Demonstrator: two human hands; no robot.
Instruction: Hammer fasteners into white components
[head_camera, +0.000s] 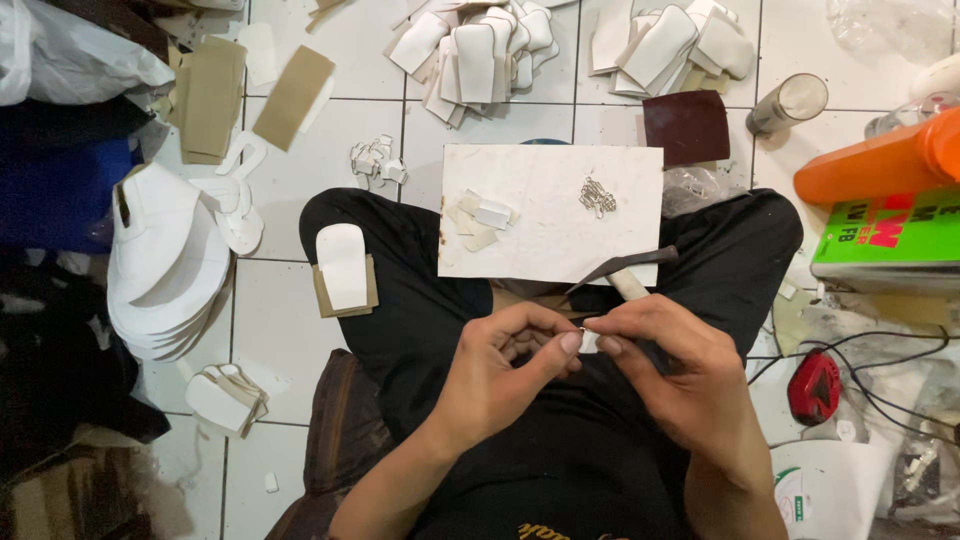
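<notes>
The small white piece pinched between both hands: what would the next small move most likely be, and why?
Probably a reach with the right hand to the metal clips on the white board across the lap. Both thumbs and forefingers already pinch the small white piece, the left hand alone could steady it, and similar white pieces wait on that board. Whether a clip is already on it is too small to tell.

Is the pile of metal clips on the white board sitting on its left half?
No, the small pile of metal clips lies on the right half of the white board, while the white strap pieces occupy its left.
</notes>
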